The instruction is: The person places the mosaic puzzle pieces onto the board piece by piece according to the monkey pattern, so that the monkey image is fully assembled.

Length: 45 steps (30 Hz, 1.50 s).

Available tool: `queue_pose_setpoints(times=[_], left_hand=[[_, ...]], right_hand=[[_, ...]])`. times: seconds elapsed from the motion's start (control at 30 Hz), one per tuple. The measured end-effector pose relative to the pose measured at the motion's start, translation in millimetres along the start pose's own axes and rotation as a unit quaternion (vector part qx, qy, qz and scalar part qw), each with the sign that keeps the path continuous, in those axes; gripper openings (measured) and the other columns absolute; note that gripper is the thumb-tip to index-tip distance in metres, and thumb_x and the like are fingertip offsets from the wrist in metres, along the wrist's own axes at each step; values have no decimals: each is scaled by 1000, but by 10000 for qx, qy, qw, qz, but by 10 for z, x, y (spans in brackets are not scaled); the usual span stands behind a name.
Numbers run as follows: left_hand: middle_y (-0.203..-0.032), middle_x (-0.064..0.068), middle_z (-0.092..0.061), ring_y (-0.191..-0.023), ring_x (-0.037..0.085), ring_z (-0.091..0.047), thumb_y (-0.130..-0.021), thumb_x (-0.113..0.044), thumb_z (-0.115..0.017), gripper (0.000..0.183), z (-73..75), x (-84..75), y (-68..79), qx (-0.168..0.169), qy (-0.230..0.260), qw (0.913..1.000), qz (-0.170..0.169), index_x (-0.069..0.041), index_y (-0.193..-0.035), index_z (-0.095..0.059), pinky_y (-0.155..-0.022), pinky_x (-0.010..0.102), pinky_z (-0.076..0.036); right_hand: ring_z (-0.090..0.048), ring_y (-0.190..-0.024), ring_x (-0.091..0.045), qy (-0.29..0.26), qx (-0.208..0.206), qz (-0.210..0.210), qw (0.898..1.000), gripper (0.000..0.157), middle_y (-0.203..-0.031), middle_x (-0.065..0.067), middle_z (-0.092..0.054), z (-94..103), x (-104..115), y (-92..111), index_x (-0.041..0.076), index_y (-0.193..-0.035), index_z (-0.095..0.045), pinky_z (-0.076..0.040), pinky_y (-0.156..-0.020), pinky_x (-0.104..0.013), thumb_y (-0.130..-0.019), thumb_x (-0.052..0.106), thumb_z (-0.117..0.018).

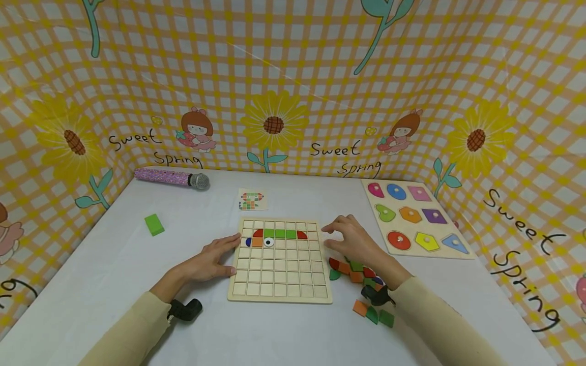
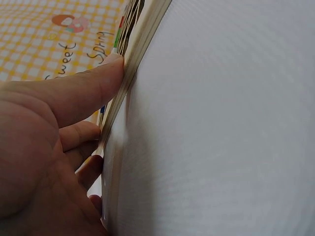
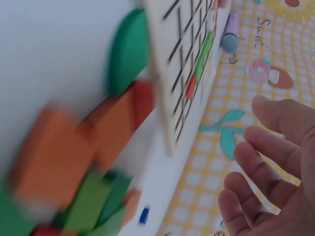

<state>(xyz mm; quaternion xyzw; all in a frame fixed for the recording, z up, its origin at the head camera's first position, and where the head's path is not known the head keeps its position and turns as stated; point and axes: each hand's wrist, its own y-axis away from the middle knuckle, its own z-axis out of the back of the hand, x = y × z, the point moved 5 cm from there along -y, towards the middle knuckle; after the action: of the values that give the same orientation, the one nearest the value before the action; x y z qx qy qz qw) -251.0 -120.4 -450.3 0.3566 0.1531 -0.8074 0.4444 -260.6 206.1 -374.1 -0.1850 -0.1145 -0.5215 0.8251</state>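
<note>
A wooden grid board (image 1: 281, 277) lies on the white table. In its upper rows sit red rounded pieces, several green squares (image 1: 280, 234), an orange square (image 1: 258, 242), a blue rounded piece (image 1: 248, 242) and a white eye piece (image 1: 268, 242). My left hand (image 1: 208, 262) touches the board's left edge with extended fingers; the left wrist view shows the thumb (image 2: 93, 91) against its side. Beside the upper right edge hovers my right hand (image 1: 350, 239), its fingers loosely bent and holding nothing. Below it lies a pile of coloured pieces (image 1: 356, 277), partly hidden by the wrist; the right wrist view blurs them.
Behind the board lies a pattern card (image 1: 253, 200). A shape puzzle board (image 1: 405, 226) with knobs is at the right. On the left are a green block (image 1: 154, 224) and a glittery microphone (image 1: 171, 179). Several loose pieces (image 1: 373, 314) lie nearer the front right.
</note>
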Motion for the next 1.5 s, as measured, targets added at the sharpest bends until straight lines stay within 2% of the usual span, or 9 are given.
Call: queue_pose_setpoints(times=[0.3, 0.63, 0.83, 1.1, 1.23, 1.5], left_hand=[[-159, 8, -16, -145, 40, -10, -85, -29, -67, 78, -12, -1, 2, 33, 112, 9999, 25, -7, -149, -28, -112, 64, -7], [-159, 10, -17, -145, 41, -11, -85, -27, -67, 78, 1, -17, 6, 13, 98, 9999, -39, -5, -148, -27, -112, 65, -8], [-159, 11, -17, -145, 41, -12, -85, -27, -68, 78, 2, -19, 6, 5, 93, 9999, -80, -4, -148, -28, -111, 65, -8], [-159, 10, -17, -145, 41, -11, -85, -29, -68, 79, -1, -8, 3, -2, 97, 9999, -38, -6, -149, -27, -111, 66, -7], [-159, 9, -16, -145, 40, -10, -85, -30, -68, 79, -5, -1, 4, 0, 115, 9999, -2, -7, -149, -27, -112, 66, -6], [-159, 9, -16, -145, 40, -11, -85, -30, -67, 79, -3, 2, 4, -9, 54, 10000, 1, -7, -149, -27, -112, 65, -8]], right_hand=[[-46, -96, -20, 315, 133, -503, 9981, 29, -101, -6, -64, 140, -381, 433, 9, -108, -71, -44, -73, -28, -81, 21, -73], [-50, -97, -23, 395, 216, -739, 9962, 25, -98, -6, -63, 151, -656, 723, 8, -104, -72, -48, -78, -38, -81, 17, -72], [-50, -98, -24, 510, 168, -817, 9952, 25, -98, -5, -62, 136, -754, 804, 9, -103, -71, -49, -81, -45, -80, 17, -72], [-51, -96, -22, 618, 172, -711, 9954, 24, -96, -3, -64, 129, -841, 830, 10, -102, -73, -47, -79, -40, -79, 18, -74], [-53, -96, -22, 633, 195, -651, 9957, 24, -96, -3, -65, 134, -871, 852, 9, -102, -73, -47, -81, -42, -79, 18, -74], [-52, -96, -23, 635, 335, -932, 9931, 27, -97, -5, -64, 156, -913, 905, 7, -104, -71, -50, -82, -45, -78, 15, -74]])
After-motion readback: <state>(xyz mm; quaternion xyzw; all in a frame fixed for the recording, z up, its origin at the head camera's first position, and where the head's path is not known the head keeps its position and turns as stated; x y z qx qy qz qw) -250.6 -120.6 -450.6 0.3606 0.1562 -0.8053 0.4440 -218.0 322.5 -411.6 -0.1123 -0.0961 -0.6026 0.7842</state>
